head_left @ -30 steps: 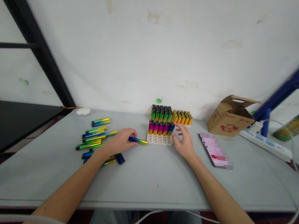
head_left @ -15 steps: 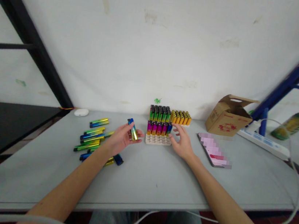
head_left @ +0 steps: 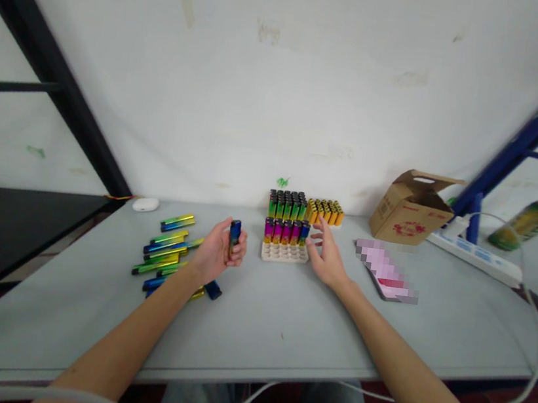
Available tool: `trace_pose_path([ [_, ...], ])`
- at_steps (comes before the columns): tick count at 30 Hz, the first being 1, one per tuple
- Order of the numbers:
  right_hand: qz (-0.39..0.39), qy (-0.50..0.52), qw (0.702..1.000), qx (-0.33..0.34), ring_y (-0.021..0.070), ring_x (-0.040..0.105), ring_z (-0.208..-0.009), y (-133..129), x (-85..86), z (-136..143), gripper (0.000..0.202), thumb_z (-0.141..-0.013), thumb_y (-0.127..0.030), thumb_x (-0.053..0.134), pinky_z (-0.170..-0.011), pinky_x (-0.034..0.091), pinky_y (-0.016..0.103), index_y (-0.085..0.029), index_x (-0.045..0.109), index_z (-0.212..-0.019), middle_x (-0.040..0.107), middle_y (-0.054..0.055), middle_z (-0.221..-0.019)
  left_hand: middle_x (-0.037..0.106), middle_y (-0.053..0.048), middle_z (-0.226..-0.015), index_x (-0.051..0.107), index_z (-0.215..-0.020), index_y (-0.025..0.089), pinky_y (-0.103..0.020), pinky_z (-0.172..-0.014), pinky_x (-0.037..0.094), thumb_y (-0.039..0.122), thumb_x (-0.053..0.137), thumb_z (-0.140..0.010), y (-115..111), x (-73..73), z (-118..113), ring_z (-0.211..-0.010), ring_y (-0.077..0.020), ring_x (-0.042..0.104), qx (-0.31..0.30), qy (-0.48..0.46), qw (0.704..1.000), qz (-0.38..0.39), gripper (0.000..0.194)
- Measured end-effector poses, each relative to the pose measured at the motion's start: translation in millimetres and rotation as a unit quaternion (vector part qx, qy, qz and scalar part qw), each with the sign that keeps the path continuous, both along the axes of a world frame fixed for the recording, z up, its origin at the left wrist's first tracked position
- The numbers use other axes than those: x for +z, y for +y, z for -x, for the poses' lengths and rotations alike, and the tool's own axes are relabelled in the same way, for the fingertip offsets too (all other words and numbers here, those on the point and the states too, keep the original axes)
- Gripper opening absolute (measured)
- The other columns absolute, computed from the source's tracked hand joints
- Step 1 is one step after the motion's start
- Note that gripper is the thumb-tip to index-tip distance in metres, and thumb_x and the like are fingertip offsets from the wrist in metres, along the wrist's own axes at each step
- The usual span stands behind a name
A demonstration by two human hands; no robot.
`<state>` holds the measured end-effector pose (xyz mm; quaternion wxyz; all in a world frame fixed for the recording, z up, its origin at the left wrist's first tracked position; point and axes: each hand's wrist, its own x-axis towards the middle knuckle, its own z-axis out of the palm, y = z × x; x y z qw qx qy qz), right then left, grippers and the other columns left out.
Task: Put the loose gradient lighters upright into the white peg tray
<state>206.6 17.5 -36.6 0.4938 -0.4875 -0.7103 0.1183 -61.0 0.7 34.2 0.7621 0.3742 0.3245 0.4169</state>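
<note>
My left hand [head_left: 218, 249] is closed around a blue lighter [head_left: 235, 231], held upright above the table. To its left lies a loose heap of blue, green and yellow metallic lighters [head_left: 167, 255]. My right hand [head_left: 327, 257] has its fingers apart and holds nothing; it is beside the right end of a white tray [head_left: 284, 254] with round holes. In that tray's back part stands a row of purple lighters [head_left: 282, 231], with one blue lighter [head_left: 304, 232] at the right end. The tray's front holes are bare.
Behind the tray stand blocks of green lighters [head_left: 288, 205] and yellow lighters [head_left: 326, 211]. On the right are a phone [head_left: 383, 271], an open cardboard box [head_left: 409, 213], a power strip [head_left: 477, 257] and a bottle [head_left: 530, 221]. A white case [head_left: 145, 204] lies at the back left.
My left hand has drawn slightly left and its fingers have closed around the lighter, turning it from slanted to upright. My right hand has barely moved; its fingers look slightly more raised.
</note>
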Motion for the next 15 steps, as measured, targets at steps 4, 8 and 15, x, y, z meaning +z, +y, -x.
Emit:
trace_pose_path([
  [4, -0.001, -0.002, 1.000, 0.004, 0.0225, 0.058, -0.096, 1.9, -2.9, -1.0, 0.063, -0.091, -0.039, 0.044, -0.084, 0.051, 0.044, -0.023, 0.019, -0.147, 0.050, 0.016, -0.129, 0.037, 0.002, -0.054, 0.047, -0.063, 0.018, -0.024, -0.043, 0.036, 0.049, 0.035, -0.087, -1.7, -0.5, -2.8, -0.046, -0.0118, 0.037, 0.003, 0.012, 1.000, -0.023, 0.040],
  [8, 0.006, -0.004, 1.000, 0.009, 0.0226, 0.057, -0.097, 2.1, -4.0, -1.6, 0.061, -0.091, -0.040, 0.044, -0.086, 0.050, 0.045, -0.023, 0.022, -0.146, 0.050, 0.015, -0.130, 0.038, 0.001, -0.053, 0.048, -0.062, 0.018, -0.026, -0.047, 0.038, 0.048, 0.034, -0.087, -2.1, -2.6, -4.4, -0.047, -0.0124, 0.039, -0.009, -0.001, 1.000, -0.019, 0.041],
  [15, 0.017, -0.011, 1.000, 0.008, 0.0230, 0.057, -0.097, -0.2, -2.8, 0.1, 0.058, -0.092, -0.040, 0.043, -0.084, 0.050, 0.044, -0.021, 0.026, -0.144, 0.049, 0.016, -0.129, 0.034, 0.005, -0.043, 0.049, -0.064, 0.017, -0.020, -0.037, 0.028, 0.056, 0.030, -0.090, -2.4, -7.8, -4.4, -0.033, -0.0073, 0.026, -0.052, -0.032, 0.998, -0.001, 0.050],
])
